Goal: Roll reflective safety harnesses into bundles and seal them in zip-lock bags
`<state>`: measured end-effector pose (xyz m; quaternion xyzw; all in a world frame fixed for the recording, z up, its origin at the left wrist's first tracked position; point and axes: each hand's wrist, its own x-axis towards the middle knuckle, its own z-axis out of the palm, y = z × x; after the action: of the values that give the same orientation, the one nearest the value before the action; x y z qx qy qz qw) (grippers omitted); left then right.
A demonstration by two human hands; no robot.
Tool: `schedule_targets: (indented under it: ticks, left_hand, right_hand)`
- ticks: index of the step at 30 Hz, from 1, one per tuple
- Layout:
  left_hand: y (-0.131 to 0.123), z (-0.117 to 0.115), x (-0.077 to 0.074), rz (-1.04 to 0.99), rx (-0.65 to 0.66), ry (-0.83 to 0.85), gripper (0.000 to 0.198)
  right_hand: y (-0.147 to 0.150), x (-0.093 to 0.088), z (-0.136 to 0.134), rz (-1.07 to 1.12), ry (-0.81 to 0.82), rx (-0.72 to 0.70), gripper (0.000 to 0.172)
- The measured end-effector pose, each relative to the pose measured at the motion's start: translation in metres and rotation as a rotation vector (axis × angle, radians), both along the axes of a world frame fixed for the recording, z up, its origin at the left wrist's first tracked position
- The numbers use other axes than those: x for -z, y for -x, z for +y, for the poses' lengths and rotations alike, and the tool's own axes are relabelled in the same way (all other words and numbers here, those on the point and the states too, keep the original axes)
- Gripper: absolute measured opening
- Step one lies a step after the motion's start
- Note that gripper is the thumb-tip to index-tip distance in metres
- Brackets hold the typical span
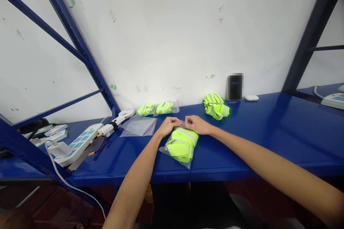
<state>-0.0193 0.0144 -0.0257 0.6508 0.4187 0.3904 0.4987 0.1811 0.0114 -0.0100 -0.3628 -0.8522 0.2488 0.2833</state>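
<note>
Clear bag [164,149] is gripped at its top by left hand [169,126] and right hand [199,125]
A yellow bundle [183,145] is enclosed in it, rested on the blue table [268,125] near the front edge. Flat bags [138,126] are laid to the left; packed bundles [164,108] and a loose bundle [216,106] are set farther back.

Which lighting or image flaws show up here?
Head view: small highlights on the clear plastic bag of neon-yellow fabric; head view: pixelation over the dark, upright rectangular object; head view: dim, dark-red floor below the glossy blue tabletop.
</note>
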Motion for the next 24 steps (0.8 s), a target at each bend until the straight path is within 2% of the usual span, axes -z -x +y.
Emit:
schedule_targets:
  ticks: [4, 8, 11, 15, 21, 24]
  left_hand:
    - [0.001, -0.001, -0.004, -0.017, -0.022, 0.039, 0.029]
    - [-0.002, -0.003, -0.007, -0.028, -0.024, 0.044, 0.03]
    - [-0.004, -0.005, -0.008, -0.002, -0.014, 0.041, 0.03]
    - [-0.004, -0.005, -0.008, 0.028, 0.02, 0.039, 0.032]
    - [0.0, -0.003, -0.006, 0.051, 0.075, 0.009, 0.035]
    - [-0.001, -0.006, -0.008, 0.065, 0.126, 0.029, 0.038]
  right_hand:
    - [-0.009, 0.001, 0.0, 0.02, 0.065, -0.007, 0.02]
    - [-0.036, 0.0, -0.009, 0.031, 0.148, -0.025, 0.015]
    - [-0.056, -0.003, -0.025, 0.015, 0.247, -0.045, 0.02]
    - [-0.067, -0.006, -0.041, 0.007, 0.231, -0.027, 0.027]
    - [-0.071, -0.01, -0.046, -0.047, 0.217, -0.088, 0.034]
    - [-0.07, -0.009, -0.054, 0.092, 0.429, -0.097, 0.032]
